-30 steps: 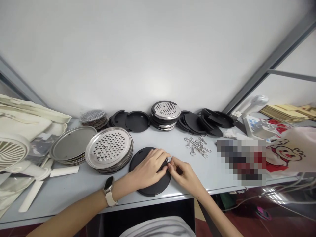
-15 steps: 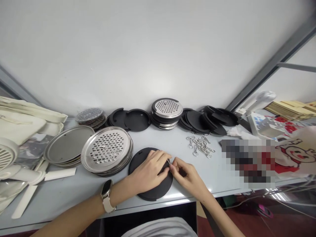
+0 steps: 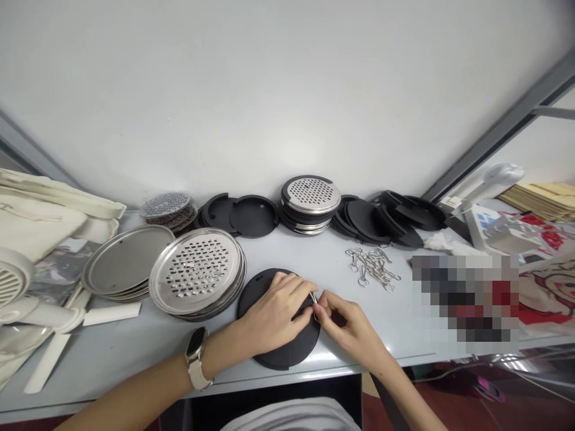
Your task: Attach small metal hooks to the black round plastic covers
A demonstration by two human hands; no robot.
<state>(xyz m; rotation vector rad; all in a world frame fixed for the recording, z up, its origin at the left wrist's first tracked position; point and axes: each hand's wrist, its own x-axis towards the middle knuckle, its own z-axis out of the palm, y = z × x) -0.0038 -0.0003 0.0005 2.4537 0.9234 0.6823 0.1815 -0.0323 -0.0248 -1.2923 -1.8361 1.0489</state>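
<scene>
While a holder (image 3: 286,191) cups a plate (image 3: 314,194), parted left fingers (image 3: 291,288) cover a disc (image 3: 288,349), right fingers (image 3: 327,299) pinching a clip (image 3: 314,296).

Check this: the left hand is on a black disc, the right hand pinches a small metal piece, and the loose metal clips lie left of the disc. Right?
Not quite: the loose metal clips lie to the right of the black disc, as the head view shows. The left hand is on the disc and the right hand pinches a small metal piece.
</scene>
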